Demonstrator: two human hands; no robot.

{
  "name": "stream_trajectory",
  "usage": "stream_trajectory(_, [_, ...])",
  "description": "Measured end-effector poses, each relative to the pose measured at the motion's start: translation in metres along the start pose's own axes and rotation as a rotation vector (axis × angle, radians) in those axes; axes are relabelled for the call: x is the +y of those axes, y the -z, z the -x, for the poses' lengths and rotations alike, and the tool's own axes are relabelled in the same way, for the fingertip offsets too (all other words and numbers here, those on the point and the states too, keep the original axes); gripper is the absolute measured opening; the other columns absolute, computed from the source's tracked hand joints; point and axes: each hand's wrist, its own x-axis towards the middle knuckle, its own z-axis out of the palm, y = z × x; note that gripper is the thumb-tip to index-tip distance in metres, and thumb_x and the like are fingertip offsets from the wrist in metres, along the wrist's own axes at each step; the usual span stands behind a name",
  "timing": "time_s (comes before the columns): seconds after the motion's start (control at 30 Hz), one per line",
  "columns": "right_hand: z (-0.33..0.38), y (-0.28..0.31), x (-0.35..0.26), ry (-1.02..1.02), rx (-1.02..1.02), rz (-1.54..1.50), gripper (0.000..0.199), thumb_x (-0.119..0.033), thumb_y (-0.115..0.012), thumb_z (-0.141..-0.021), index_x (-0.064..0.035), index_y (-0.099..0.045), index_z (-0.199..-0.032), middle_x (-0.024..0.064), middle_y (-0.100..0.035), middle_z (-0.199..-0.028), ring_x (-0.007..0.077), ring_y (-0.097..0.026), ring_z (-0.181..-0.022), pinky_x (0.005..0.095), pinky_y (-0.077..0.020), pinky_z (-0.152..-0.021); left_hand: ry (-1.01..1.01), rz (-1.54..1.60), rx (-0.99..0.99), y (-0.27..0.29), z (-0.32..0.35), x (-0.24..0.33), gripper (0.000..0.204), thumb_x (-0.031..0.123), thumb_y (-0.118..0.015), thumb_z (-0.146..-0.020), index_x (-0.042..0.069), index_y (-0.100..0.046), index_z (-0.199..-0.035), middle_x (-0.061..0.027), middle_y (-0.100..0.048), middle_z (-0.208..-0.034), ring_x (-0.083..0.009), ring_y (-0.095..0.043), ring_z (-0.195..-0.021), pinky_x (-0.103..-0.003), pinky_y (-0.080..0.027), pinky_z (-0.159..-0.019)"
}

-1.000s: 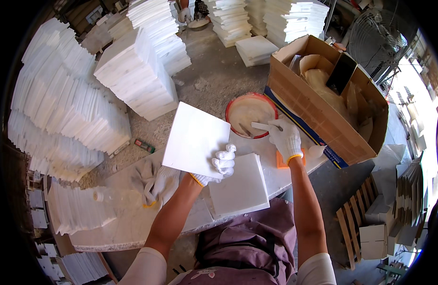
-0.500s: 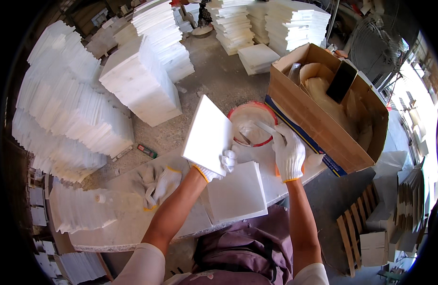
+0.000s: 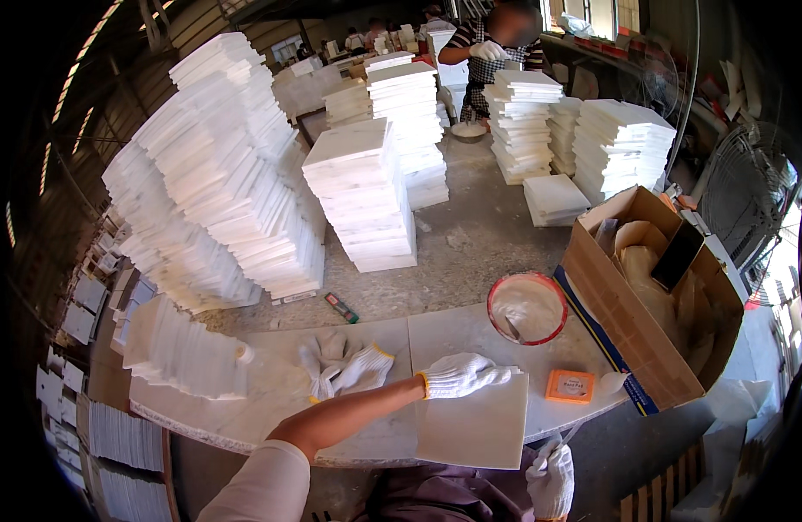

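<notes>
My left hand (image 3: 466, 376), in a white knitted glove with a yellow cuff, lies with fingers stretched out along the far edge of a square white tile (image 3: 472, 426). The tile lies flat and reaches over the table's near edge. Below the table edge, to the right of the tile, my right hand (image 3: 551, 480), also gloved, is closed round a thin pale scraper (image 3: 571, 431), seen only in part. Beyond the tile stands a red-rimmed bowl (image 3: 528, 306) of white paste, with a blade-like tool (image 3: 512, 329) resting in it.
A cardboard box (image 3: 649, 300) and a small orange box (image 3: 570, 386) are at right. Loose gloves (image 3: 353, 369) lie to the left, and a green-and-dark tool (image 3: 340, 307) behind them. Tall stacks of white tiles (image 3: 366, 196) stand beyond; a co-worker (image 3: 497, 43) is at the back.
The raised tile is now down flat, my left hand resting on it. My right hand has come from the bowl to below the table edge. The view has tilted up, showing more background.
</notes>
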Motion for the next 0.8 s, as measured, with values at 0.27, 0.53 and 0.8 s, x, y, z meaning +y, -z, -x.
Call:
stream_trajectory(0.27, [0.033, -0.013, 0.042, -0.051, -0.055, 0.6, 0.037, -0.018, -0.051, -0.101, 0.0001, -0.051, -0.133, 0.0071, -0.061, -0.111, 0.0141, -0.056, -0.091, 0.0276, -0.0492, -0.082, -0.356, -0.394, -0.005, -0.01, 0.004, 0.039, 0.035, 0.045, -0.056, -0.093, 0.013, -0.069, -0.101, -0.0163, -0.069, -0.087, -0.039, -0.065, -0.075, -0.049, -0.05, -0.067])
stream_trajectory(0.53, [0.038, -0.041, 0.049, -0.041, 0.077, 0.479, 0.033, -0.011, -0.061, -0.096, 0.0016, -0.059, -0.126, 0.0023, -0.066, -0.107, 0.0077, -0.058, -0.089, 0.0216, -0.0486, -0.078, -0.36, -0.546, 0.23, -0.029, 0.004, 0.049, 0.026, 0.04, -0.058, -0.092, 0.015, -0.066, -0.094, -0.0085, -0.066, -0.085, -0.0349, -0.066, -0.068, -0.049, -0.051, -0.061])
stream_trajectory(0.8, [0.049, -0.033, 0.073, -0.106, 0.078, 0.362, 0.026, -0.015, -0.064, -0.095, 0.0004, -0.06, -0.115, 0.0026, -0.063, -0.112, 0.0102, -0.057, -0.1, 0.0272, -0.0464, -0.091, -0.512, -0.566, 0.691, -0.045, -0.005, 0.031, 0.026, 0.024, -0.068, -0.086, 0.012, -0.063, -0.109, -0.0078, -0.062, -0.102, -0.0312, -0.06, -0.091, -0.045, -0.049, -0.078])
